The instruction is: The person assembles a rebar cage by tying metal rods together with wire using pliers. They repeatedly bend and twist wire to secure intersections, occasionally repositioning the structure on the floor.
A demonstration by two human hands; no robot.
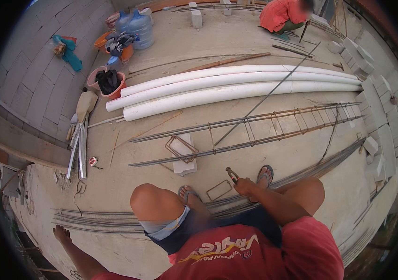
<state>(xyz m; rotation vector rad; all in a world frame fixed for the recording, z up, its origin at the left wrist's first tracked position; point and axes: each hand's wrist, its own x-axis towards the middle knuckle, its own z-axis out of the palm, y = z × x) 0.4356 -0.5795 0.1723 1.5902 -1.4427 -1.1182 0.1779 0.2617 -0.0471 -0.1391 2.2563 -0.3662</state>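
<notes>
My right hand (244,186) is closed round the handles of a pair of pincers (231,174), whose jaws point up and away over the concrete floor. Far out to the left, my left hand (62,233) reaches down beside the ends of thin steel rods (96,219); its fingers look stretched and apart, with nothing visible in them. A rectangular wire stirrup (219,189) lies between my feet. Ahead of me is a long rebar frame (255,133), with stirrups along its right part. More loose stirrups (181,148) rest on a pale block (185,165) at its left end.
White pipes (236,84) lie beyond the frame, a thin bar (273,91) slanting across them. Tubs (117,91) and water jugs (140,30) stand at far left. Pale blocks (381,116) are stacked at right. Another person in red (278,17) crouches at the far side.
</notes>
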